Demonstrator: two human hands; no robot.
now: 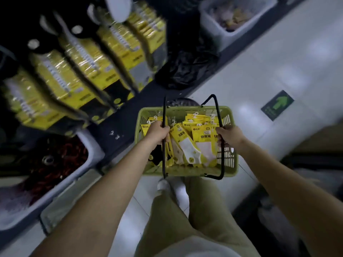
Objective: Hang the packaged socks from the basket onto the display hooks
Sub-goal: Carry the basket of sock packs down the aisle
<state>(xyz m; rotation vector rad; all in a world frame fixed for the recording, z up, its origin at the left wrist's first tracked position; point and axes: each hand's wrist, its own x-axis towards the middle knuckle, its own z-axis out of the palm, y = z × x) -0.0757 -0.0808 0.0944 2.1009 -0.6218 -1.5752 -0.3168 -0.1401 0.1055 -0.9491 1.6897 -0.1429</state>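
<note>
A green plastic basket (230, 164) hangs in front of me above the floor, filled with several yellow-packaged socks (187, 145). My left hand (158, 132) grips the basket's left black handle (164, 160). My right hand (229, 135) grips the right black handle (217, 106). Rows of yellow sock packs (74, 71) hang on display hooks at the upper left, blurred.
A grey bin with red items (92, 154) stands at the lower left, another bin (222, 34) at the top right. A black plastic bag (187, 67) lies beside the display. White tiled floor with a green arrow sticker (277, 104) spreads to the right. My legs and white shoes (172, 188) are below the basket.
</note>
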